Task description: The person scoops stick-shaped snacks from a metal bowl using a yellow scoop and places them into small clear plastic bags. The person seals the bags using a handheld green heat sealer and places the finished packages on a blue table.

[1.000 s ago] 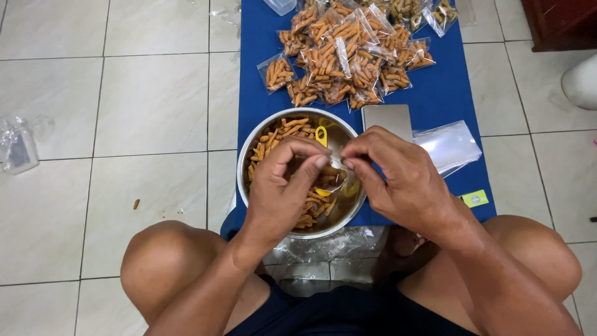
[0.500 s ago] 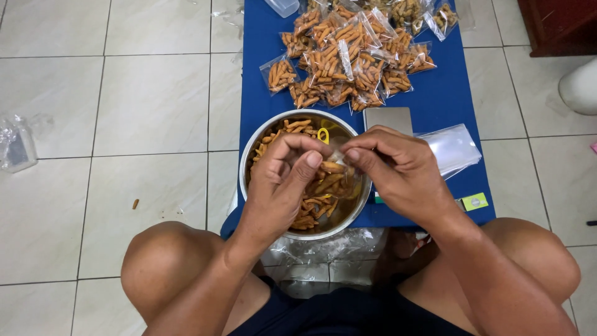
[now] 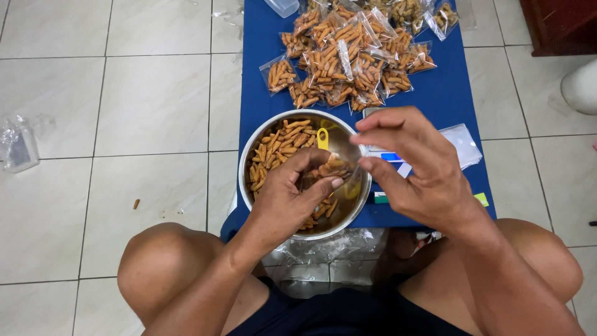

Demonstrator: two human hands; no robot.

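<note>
1 bowl [image 3: 249,163]; L hand [image 3: 291,198] & R hand [image 3: 415,169] both pinching 1 clear bag [image 3: 348,167].

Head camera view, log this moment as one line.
left hand: holds small clear bag of snacks | right hand: pinches bag's top | below: round steel bowl of orange snack sticks

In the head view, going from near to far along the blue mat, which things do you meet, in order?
Steel bowl of orange snack sticks → yellow scoop in it → pile of filled clear bags → clear plastic box at the far edge.
</note>
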